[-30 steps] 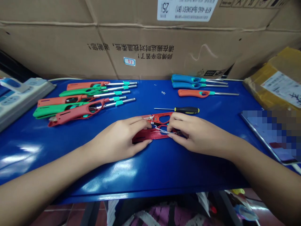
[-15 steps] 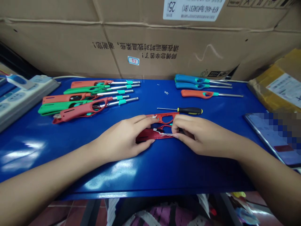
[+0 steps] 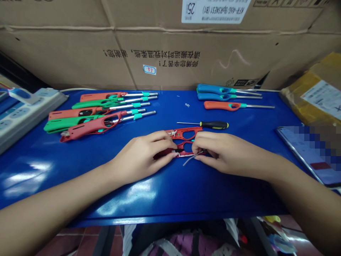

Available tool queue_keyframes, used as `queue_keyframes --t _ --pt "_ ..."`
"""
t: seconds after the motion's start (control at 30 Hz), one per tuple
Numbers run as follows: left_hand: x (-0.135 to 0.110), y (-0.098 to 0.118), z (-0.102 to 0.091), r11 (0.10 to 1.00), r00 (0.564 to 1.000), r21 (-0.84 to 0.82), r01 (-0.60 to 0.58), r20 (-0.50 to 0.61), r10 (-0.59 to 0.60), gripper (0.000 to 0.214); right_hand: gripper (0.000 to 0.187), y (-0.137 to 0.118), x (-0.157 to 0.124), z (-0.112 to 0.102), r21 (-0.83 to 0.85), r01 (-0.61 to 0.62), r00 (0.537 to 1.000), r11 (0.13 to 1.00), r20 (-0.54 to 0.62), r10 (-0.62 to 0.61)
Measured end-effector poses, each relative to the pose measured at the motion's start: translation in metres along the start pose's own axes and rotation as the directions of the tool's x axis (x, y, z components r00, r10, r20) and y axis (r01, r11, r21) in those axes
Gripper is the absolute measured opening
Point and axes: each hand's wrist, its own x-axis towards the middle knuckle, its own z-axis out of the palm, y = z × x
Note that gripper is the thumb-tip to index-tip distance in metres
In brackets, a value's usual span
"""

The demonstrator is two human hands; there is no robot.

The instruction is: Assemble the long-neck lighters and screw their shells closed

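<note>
An opened red gas lighter lies in front of me in two halves. The upper shell half shows its trigger loop and small white parts at the left; the lower half is partly covered by my fingers. My left hand is closed, thumb and forefinger pinching a thin white wire beside a small black part in the lower half. With thumb and forefinger together, my right hand grips a thin translucent tube, whose free end sticks out to the left. The lighter's right end is hidden behind that hand.
Just behind the halves lies a black-and-yellow screwdriver. Several red and green lighters are at left, blue and orange ones at right. A power strip, a phone and cardboard boxes border the blue table.
My left fingers have moved right and down and closed on the white wire. The translucent tube's free end now shows below my right fingers. The view has shifted slightly.
</note>
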Motion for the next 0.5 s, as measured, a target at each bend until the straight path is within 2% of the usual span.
queue_keyframes --t 0.2,0.37,0.43,0.5 --pt "0.0007 -0.0004 0.0021 1.0 0.999 0.006 -0.018 -0.04 0.018 0.01 0.007 0.0011 -0.0021 -0.0044 -0.012 0.03 0.999 0.999 0.019 -0.029" --pt "0.0007 0.0012 0.0028 0.998 0.998 0.027 0.059 -0.013 -0.058 0.008 0.01 0.0006 -0.0051 -0.0084 0.01 0.001 0.998 1.0 0.067 -0.001" --pt "0.0006 0.001 0.0033 0.997 0.998 0.029 0.068 0.003 -0.068 0.011 0.009 0.0019 -0.0049 -0.0069 0.019 0.001 0.998 1.0 0.06 -0.003" --pt "0.0004 0.0007 0.0036 0.998 0.998 0.029 0.063 0.014 -0.064 0.011 0.017 0.0036 -0.0037 -0.004 0.019 0.016 0.999 1.0 0.038 -0.016"
